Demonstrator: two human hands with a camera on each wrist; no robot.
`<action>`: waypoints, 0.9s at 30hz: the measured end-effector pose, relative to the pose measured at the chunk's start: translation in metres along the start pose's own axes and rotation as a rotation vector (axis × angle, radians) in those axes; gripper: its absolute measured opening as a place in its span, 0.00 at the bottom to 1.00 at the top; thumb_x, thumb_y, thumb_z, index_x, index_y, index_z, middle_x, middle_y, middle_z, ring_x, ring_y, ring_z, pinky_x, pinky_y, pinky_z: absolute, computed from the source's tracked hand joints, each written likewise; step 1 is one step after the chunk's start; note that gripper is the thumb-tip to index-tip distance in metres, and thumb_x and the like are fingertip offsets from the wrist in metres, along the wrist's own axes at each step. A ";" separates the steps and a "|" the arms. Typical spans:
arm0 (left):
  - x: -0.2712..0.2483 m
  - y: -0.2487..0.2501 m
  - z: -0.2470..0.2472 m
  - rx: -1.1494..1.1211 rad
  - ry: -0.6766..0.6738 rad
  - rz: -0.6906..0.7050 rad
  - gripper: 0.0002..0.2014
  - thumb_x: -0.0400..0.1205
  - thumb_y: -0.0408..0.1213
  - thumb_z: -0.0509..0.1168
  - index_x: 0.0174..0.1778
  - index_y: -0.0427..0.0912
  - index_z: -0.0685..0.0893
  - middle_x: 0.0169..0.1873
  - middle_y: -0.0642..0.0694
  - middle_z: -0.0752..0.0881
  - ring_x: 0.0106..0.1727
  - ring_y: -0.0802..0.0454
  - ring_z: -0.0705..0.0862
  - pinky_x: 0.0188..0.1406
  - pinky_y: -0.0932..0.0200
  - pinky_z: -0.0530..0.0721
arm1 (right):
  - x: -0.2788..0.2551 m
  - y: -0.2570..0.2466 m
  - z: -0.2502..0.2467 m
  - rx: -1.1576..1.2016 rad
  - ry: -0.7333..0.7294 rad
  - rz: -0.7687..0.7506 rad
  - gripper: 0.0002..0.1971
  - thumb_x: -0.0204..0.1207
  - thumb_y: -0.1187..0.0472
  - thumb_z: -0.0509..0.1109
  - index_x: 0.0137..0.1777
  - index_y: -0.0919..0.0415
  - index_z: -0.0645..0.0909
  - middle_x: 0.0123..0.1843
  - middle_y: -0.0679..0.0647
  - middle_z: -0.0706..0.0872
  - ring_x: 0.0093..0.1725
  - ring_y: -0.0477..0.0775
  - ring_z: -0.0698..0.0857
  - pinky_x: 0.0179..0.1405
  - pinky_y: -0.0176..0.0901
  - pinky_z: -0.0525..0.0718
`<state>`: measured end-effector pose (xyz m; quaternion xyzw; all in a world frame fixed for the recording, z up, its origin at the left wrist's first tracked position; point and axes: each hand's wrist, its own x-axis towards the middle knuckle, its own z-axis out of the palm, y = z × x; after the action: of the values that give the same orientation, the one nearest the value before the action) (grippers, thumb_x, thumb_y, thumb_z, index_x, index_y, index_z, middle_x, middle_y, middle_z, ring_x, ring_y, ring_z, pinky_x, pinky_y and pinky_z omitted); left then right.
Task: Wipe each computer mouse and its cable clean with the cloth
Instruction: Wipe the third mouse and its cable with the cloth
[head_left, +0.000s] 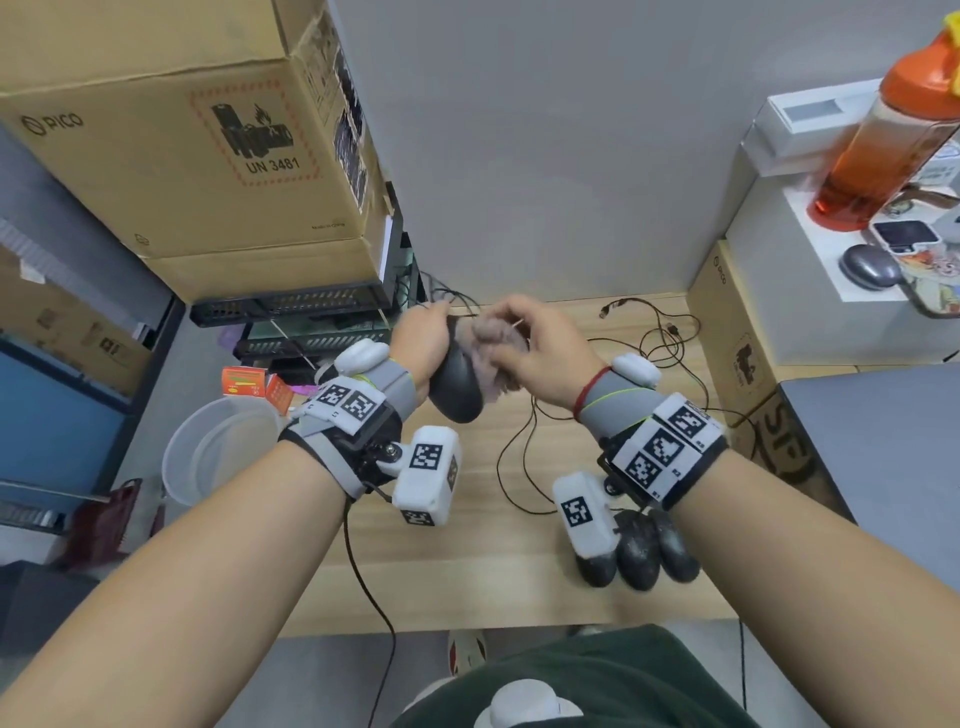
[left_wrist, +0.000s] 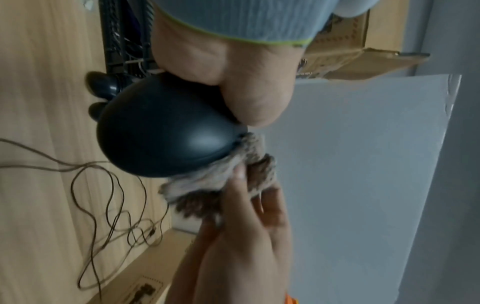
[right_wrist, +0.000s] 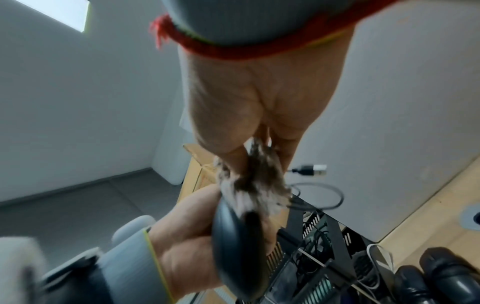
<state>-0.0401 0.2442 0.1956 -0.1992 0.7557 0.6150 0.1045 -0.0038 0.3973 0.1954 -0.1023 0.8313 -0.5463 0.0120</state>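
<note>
Left hand (head_left: 421, 338) fingers wrapped round raised mouse (head_left: 457, 387); right hand (head_left: 540, 348) fingers bunch cloth (head_left: 493, 340) against it.

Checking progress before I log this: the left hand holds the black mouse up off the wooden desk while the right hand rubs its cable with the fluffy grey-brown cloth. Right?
Not quite. The right hand presses the fluffy grey-brown cloth against the black mouse body, not its cable; the left wrist view shows it. The left hand does hold it above the wooden desk.

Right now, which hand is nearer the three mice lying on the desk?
Right. The right hand, bunching the cloth, has its wrist above the three mice; the left hand holds another mouse farther away.
</note>
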 end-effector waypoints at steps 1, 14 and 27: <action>0.003 -0.002 0.004 0.005 -0.012 0.003 0.13 0.73 0.47 0.58 0.38 0.43 0.84 0.41 0.35 0.83 0.46 0.43 0.80 0.53 0.45 0.79 | 0.003 -0.001 0.000 0.003 0.074 -0.001 0.13 0.70 0.66 0.74 0.49 0.48 0.81 0.40 0.41 0.85 0.40 0.51 0.85 0.45 0.50 0.86; -0.017 0.010 0.003 -0.147 -0.027 -0.051 0.15 0.88 0.40 0.58 0.35 0.44 0.75 0.31 0.44 0.77 0.35 0.45 0.79 0.43 0.51 0.77 | 0.004 0.001 0.002 0.111 0.081 0.031 0.06 0.71 0.62 0.73 0.42 0.50 0.79 0.39 0.46 0.84 0.40 0.48 0.82 0.47 0.48 0.83; -0.013 -0.006 0.000 -0.201 0.019 -0.084 0.14 0.88 0.42 0.60 0.36 0.42 0.77 0.31 0.44 0.77 0.36 0.44 0.78 0.45 0.49 0.75 | -0.017 0.016 0.015 0.282 -0.153 0.170 0.06 0.78 0.75 0.68 0.44 0.65 0.79 0.38 0.64 0.83 0.33 0.57 0.83 0.29 0.41 0.83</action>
<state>-0.0258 0.2451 0.1951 -0.2460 0.6821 0.6809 0.1025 0.0128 0.3926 0.1731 -0.0703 0.7488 -0.6450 0.1354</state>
